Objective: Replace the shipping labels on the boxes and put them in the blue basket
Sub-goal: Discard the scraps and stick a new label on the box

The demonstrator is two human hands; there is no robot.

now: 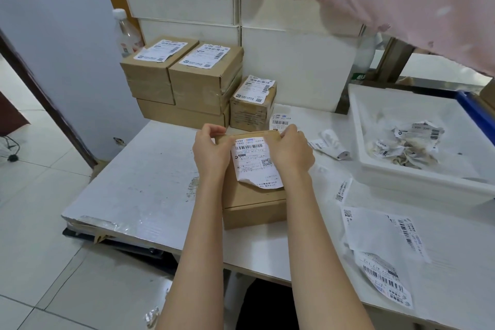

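Cardboard box [253,202] sits mid-table [139,169], rectangular, matte. Left hand [211,151] and right hand [290,150] pinch the paper label's [255,162] top corners; its lower edge curls up. Blue basket [479,112] edge at 2 o'clock.

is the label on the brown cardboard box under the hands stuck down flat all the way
No, the white shipping label on the brown cardboard box curls up at its lower left corner, while the left hand and right hand hold its top edge.

I count five cardboard boxes: one near box [254,195], four far boxes [198,80]. Two hands, left hand [211,153] and right hand [290,151]. One bottle [126,32], one white tray [417,126].
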